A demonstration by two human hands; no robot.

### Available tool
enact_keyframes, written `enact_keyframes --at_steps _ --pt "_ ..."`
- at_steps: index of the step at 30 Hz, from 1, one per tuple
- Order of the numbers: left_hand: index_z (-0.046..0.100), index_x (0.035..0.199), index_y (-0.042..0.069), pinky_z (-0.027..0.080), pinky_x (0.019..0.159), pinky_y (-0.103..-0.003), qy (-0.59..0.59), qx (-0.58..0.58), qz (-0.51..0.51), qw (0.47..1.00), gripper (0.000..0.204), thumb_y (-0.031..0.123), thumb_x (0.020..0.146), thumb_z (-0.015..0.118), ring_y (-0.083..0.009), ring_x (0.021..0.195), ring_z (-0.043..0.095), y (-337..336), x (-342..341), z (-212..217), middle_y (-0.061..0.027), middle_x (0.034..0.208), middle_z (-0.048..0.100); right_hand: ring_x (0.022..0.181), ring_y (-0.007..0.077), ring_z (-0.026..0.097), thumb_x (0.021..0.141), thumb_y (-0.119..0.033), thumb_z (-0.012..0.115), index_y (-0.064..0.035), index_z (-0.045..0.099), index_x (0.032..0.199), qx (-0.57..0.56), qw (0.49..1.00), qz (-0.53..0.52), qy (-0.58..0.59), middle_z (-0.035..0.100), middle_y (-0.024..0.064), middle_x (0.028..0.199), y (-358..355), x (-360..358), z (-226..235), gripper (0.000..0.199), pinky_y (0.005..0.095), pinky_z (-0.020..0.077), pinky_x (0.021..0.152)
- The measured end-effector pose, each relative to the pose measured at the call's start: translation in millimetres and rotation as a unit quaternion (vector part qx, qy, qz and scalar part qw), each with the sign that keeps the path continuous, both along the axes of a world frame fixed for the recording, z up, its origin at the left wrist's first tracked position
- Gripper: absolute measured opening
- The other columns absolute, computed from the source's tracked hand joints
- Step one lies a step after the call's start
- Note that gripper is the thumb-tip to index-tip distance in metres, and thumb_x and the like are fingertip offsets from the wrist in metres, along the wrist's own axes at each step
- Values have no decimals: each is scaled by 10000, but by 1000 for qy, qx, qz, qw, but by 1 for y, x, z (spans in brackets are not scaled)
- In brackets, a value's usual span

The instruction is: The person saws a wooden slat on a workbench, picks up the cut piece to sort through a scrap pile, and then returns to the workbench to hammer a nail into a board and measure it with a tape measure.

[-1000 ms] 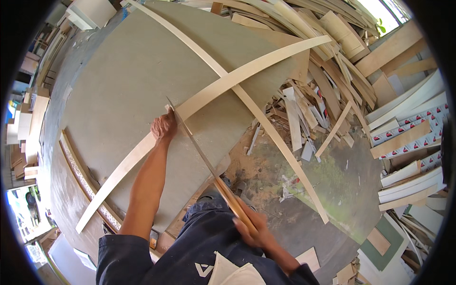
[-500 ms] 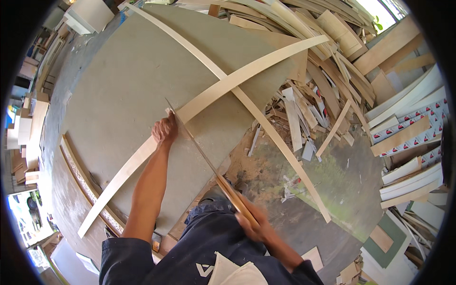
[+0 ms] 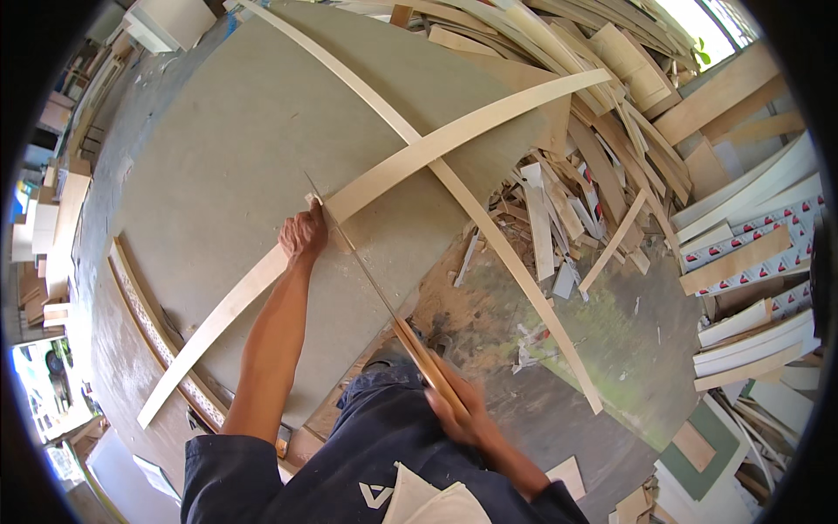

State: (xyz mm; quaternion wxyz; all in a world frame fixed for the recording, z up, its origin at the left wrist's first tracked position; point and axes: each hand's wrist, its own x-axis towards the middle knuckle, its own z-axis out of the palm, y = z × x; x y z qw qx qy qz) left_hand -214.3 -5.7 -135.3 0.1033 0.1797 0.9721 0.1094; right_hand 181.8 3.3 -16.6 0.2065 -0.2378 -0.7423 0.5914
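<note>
My right hand (image 3: 456, 414), slightly blurred, is wrapped round the long wooden handle of a handsaw (image 3: 422, 353). The saw's thin blade runs up and left, lying across a pale wooden strip (image 3: 223, 313). My left hand (image 3: 304, 234) is closed on that strip just left of the blade, knuckles up. Whether the blade has cut right through, I cannot tell. Past the saw, the strip (image 3: 476, 128) carries on to the upper right and crosses a second long pale strip (image 3: 494, 234). Sawdust specks lie beside the blade.
A large grey-green board (image 3: 209, 166) lies beneath the strips. A curved piece with a speckled face (image 3: 144, 316) lies at the left. Heaped wood offcuts (image 3: 559, 205) are on the right, with stacked boards (image 3: 742, 253) beyond. A white box-like unit (image 3: 170, 22) stands far left.
The saw has slid slightly forward, its tip reaching a little farther past my left hand. My left hand keeps its place on the strip. The view has shifted slightly.
</note>
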Motion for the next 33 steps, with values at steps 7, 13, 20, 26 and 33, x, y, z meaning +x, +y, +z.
enact_keyframes --at_steps 7,13,20,26,33 --pt "733 857 0 471 885 -532 -17 -8 11 1000 695 550 1001 333 -450 989 626 6 7 6 -300 962 675 668 336 678 874 -98 662 52 462 1405 -5 999 20 -32 669 202 830 5 11 24 587 349 529 627" --pt "736 859 -5 473 885 -533 36 15 -16 999 713 551 1001 314 -456 985 625 -1 -6 -18 -304 926 676 603 339 627 893 -111 657 46 445 1403 -23 1000 10 -13 592 178 721 19 -99 -36 574 375 494 572" --pt "744 908 9 471 901 -529 -23 -11 2 1000 697 549 1002 313 -456 986 627 4 8 9 -307 989 669 754 324 713 873 -83 628 84 447 1407 25 999 38 3 693 238 959 -1 57 2 588 342 544 679" --pt "743 910 9 466 905 -529 -32 -10 11 999 694 551 1002 319 -460 987 625 1 -1 -3 -316 989 662 601 279 640 892 -94 627 65 454 1407 -12 999 35 26 653 174 806 11 -28 -39 566 334 492 573" --pt "736 871 -3 470 895 -529 -8 0 -8 1000 700 545 1006 321 -460 984 627 -2 -1 -6 -322 981 661 581 247 621 893 -82 641 63 472 1390 -38 999 3 22 627 154 753 13 -68 -60 545 316 485 573"
